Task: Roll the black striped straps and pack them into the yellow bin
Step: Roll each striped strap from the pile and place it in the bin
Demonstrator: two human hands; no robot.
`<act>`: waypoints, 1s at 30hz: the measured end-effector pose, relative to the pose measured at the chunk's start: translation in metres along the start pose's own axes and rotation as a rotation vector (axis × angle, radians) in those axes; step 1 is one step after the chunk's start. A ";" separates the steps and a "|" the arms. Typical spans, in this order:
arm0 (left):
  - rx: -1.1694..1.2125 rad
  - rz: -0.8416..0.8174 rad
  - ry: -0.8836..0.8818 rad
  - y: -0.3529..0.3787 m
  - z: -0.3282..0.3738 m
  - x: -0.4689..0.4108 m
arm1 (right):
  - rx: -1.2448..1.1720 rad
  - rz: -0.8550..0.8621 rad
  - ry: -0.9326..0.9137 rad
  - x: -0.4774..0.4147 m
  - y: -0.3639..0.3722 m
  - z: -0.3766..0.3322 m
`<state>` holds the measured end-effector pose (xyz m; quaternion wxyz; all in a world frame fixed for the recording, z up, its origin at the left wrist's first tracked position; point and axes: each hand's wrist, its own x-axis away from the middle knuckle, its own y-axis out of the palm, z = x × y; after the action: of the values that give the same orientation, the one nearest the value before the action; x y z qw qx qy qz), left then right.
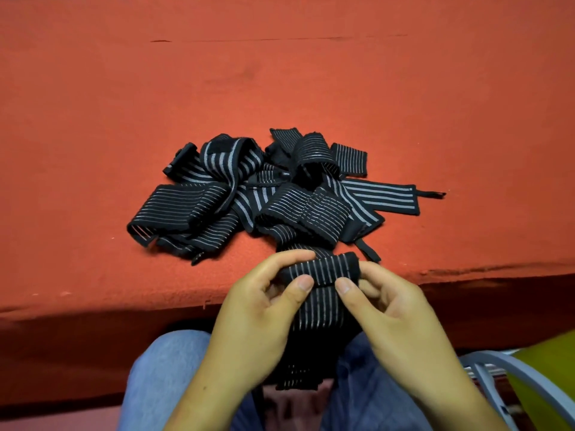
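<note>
Black strap (326, 267), thin pale stripes, is mid-roll just off the near edge of the red cloth (280, 73) covering the table. Left hand (258, 309) pinches the roll's left end btwn thumb & curled fingers. Right hand (395, 309) pinches the right end the same way. Both are closed on it.

The roll is slim so far. A long unrolled tail hangs from it down over the lap, jeans (161, 368) beneath, so this one is prob. less than half wound.

Pile (249, 194) of the other straps sits mid-table, just beyond the hands, nearest piece close to the roll. All loose: looped, folded, tangled, a couple w/ wider stripes & thin end tabs. None looks rolled tight.

Yellow bin (547, 377) shows only as a corner at lower right, behind a grey frame (497, 365), below table level. Its inside is out of view, so can't tell if anything is packed yet.

Judgement: early stage. Left to do: finish this roll, put it in the bin, then repeat for the whole pile.
</note>
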<state>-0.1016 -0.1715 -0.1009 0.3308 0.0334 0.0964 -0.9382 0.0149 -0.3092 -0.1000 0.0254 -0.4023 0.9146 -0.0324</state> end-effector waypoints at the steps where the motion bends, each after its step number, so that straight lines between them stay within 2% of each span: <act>1: 0.016 0.004 -0.012 0.000 0.000 -0.001 | 0.002 -0.004 -0.001 -0.001 -0.002 -0.001; 8: -0.069 0.031 0.053 -0.003 0.002 -0.002 | 0.009 -0.030 0.016 0.000 -0.005 0.002; 11: -0.130 0.022 0.115 -0.003 -0.002 -0.003 | -0.052 -0.002 -0.003 0.001 -0.001 -0.004; 13: -0.152 0.023 0.132 -0.003 -0.005 -0.002 | -0.012 0.020 -0.024 0.000 0.001 -0.007; 19: -0.012 -0.055 -0.040 0.007 -0.008 0.002 | 0.099 0.008 -0.032 0.002 0.004 -0.008; 23: -0.064 -0.019 -0.033 0.016 -0.009 0.005 | 0.188 -0.047 -0.036 0.005 0.011 0.003; 26: -0.025 0.022 -0.047 0.024 -0.007 0.007 | 0.186 -0.022 0.039 0.005 0.016 0.006; 30: -0.004 0.045 -0.033 0.028 -0.002 0.010 | 0.146 -0.015 0.051 0.006 0.020 0.003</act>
<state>-0.0917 -0.1979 -0.1089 0.3534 0.0193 0.0920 -0.9307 -0.0036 -0.3000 -0.1050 0.0311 -0.4053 0.9071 -0.1095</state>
